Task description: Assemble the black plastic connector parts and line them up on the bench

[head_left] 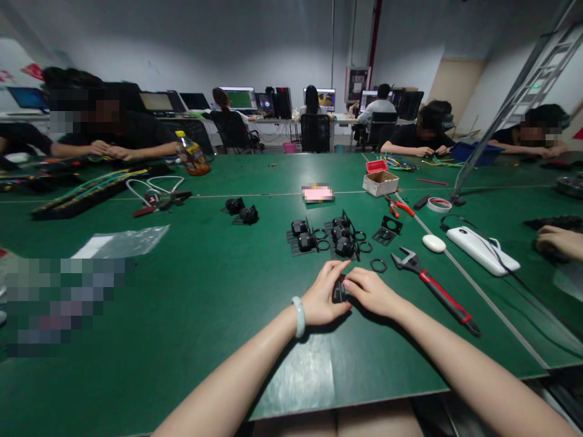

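My left hand [324,295], with a pale bangle [298,317] at its wrist, is closed around a small black cable gland part [338,290], mostly hidden by fingers. My right hand [370,291] grips the same part from the right, thumb and fingertips pressed against it. Just beyond are several black cable glands [306,241] on slotted brackets, with black ring nuts beside them. One loose ring nut [378,265] lies near my right hand, and a bare bracket [388,230] sits behind it. Farther left stand two more black glands [248,214].
An adjustable wrench [441,294] lies right of my hands, near a white mouse [433,243] and a white power bank [481,250] with a cable. Pliers [401,207], tape [439,204] and a small box [381,182] are behind. Plastic bags [122,241] lie left; co-workers sit around.
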### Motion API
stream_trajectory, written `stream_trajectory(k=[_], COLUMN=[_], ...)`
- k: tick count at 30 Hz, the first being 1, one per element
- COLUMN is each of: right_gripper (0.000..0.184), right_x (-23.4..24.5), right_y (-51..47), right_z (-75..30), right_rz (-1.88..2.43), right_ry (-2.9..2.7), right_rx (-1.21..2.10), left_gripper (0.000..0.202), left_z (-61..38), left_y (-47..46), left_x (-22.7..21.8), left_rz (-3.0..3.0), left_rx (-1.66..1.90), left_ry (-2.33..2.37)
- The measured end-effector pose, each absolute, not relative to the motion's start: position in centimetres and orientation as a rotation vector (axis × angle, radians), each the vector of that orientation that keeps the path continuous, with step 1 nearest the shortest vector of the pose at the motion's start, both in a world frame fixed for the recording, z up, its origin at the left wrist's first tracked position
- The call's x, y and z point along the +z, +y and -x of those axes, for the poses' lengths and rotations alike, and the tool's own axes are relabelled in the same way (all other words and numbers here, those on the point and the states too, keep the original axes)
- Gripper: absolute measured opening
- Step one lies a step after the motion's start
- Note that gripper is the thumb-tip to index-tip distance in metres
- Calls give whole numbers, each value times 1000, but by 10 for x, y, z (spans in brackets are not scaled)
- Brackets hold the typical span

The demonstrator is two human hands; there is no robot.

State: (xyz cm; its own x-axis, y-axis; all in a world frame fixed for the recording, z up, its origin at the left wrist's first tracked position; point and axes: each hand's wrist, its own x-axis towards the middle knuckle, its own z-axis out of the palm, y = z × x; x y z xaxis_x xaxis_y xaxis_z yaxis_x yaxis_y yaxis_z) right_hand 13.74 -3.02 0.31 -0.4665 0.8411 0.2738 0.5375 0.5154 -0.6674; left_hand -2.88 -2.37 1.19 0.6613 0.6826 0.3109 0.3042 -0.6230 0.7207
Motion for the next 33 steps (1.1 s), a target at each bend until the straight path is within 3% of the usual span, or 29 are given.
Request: stream_trajectory(k=[4, 8, 11, 33], right_gripper=[11, 30, 34, 27], right_x=[8, 13, 13, 11], right_y=[-33, -37, -38, -37], right_z=[-143, -145, -143, -140], right_rz=[1068, 927, 888, 940], right_ry=[-2130, -2146, -2145, -2142], right_rx=[661, 711, 752, 734], left_gripper=[80, 78, 78, 72], left_z=[29, 30, 31, 30], left_y=[-23, -22, -22, -21], left_x=[12, 12, 13, 11], left_rz=[-2243, -2247, -2246, -2245], left_rx=[762, 767, 769, 756], left_ry=[761, 736, 727, 722])
